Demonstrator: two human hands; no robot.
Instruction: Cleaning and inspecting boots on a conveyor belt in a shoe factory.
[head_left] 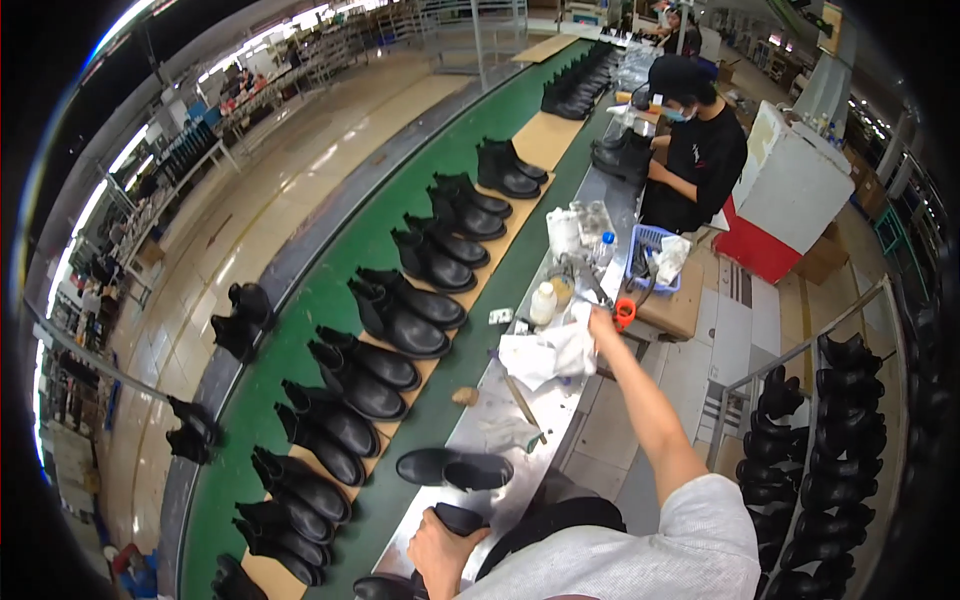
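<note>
Near the lower edge, my left hand (440, 550) is closed around a black boot (460, 517), with much of the boot hidden by the hand. My right arm reaches forward along the metal bench, and my right hand (602, 330) grips a crumpled white cloth (550, 352). Just ahead of the left hand, another black ankle boot (430, 466) lies on its side on the bench. A thin stick-like tool (523, 410) and a pale rag (510, 434) lie between that boot and the cloth. Beside the cloth stands a white plastic bottle (543, 303).
Pairs of black boots (405, 312) line the green conveyor (335, 270) at left. An orange ring-shaped handle (625, 313) and a blue basket (640, 262) sit past my right hand. A masked co-worker (700, 150) handles boots farther up. A boot rack (800, 470) stands at right.
</note>
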